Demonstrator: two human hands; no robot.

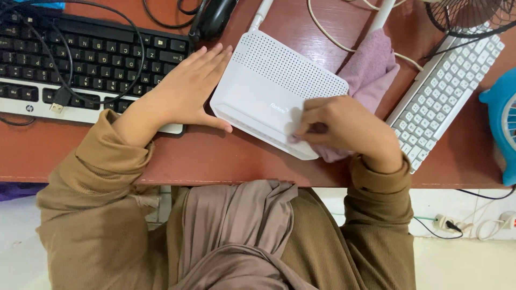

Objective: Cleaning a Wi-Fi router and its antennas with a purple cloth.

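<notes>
On the reddish tabletop a white router lay slanted between a black keyboard and a white keyboard. The left hand rested flat and open against the router's left edge. The right hand, fingers closed on a pink cloth, pressed it on the router's near right corner.
</notes>
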